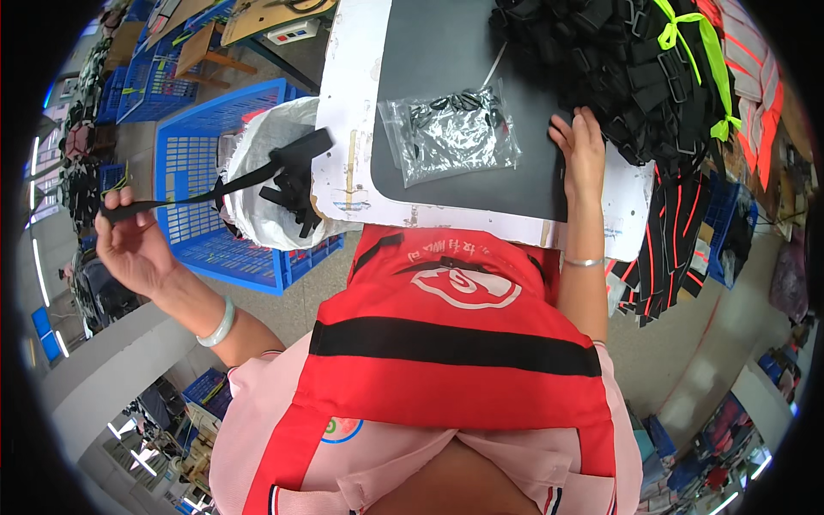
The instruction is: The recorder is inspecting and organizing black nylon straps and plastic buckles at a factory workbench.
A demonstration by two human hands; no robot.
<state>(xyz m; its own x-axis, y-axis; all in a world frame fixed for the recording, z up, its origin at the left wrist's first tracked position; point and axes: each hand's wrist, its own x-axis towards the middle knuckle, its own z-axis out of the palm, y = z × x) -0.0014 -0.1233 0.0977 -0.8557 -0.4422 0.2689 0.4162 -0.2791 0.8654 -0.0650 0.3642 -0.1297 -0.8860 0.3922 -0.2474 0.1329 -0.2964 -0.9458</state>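
My left hand (pixel 133 245) is out to the far left, gripping one end of a long black strap (pixel 225 182). The strap stretches right to a white plastic bag (pixel 273 150) holding more black straps, set in a blue crate (pixel 199 167). My right hand (pixel 579 148) lies flat, fingers apart, on the dark mat (pixel 455 60) at the edge of a big pile of black straps and buckles (pixel 618 60). A clear plastic bag of small black buckles (pixel 451 133) lies on the mat to the left of that hand.
The white table edge (pixel 343 112) is chipped. A neon yellow strap (pixel 699 39) lies on the pile. Striped red and black fabric (pixel 674 232) hangs off the table's right side. More blue crates (pixel 154 77) stand far left. I wear a red vest.
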